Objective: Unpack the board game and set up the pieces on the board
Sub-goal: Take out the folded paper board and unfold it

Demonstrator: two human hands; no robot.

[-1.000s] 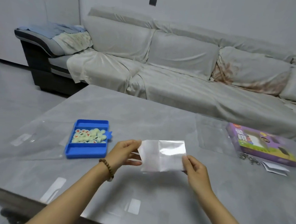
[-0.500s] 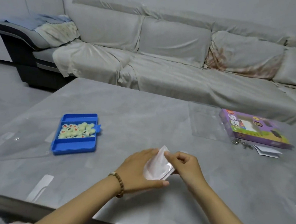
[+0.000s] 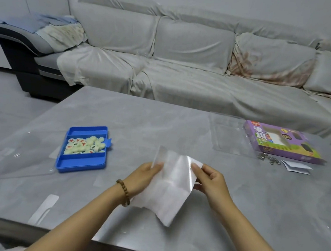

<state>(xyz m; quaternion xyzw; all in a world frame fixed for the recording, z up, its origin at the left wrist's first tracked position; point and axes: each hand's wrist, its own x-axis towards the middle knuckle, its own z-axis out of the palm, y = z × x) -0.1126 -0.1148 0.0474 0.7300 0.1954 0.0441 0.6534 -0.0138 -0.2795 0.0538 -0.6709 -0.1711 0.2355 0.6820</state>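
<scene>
Above the grey table (image 3: 160,125) I hold a folded, shiny white sheet (image 3: 169,188), partly unfolded and hanging down. My left hand (image 3: 142,175) pinches its upper left edge and my right hand (image 3: 211,180) pinches its upper right corner. To the left stands an open blue plastic tray (image 3: 80,161) holding several pale round game pieces (image 3: 85,145) with red and dark characters. The purple game box (image 3: 282,141) lies at the far right of the table.
A clear plastic cover (image 3: 228,134) lies beside the purple box. Small metal rings (image 3: 270,158) and a folded white paper (image 3: 296,168) lie in front of the box. A grey covered sofa (image 3: 186,66) runs behind the table. The table's front edge is close to me.
The sheet was held spread, then bunched small between both hands; now it has opened out again and hangs longer. My hands have drawn apart.
</scene>
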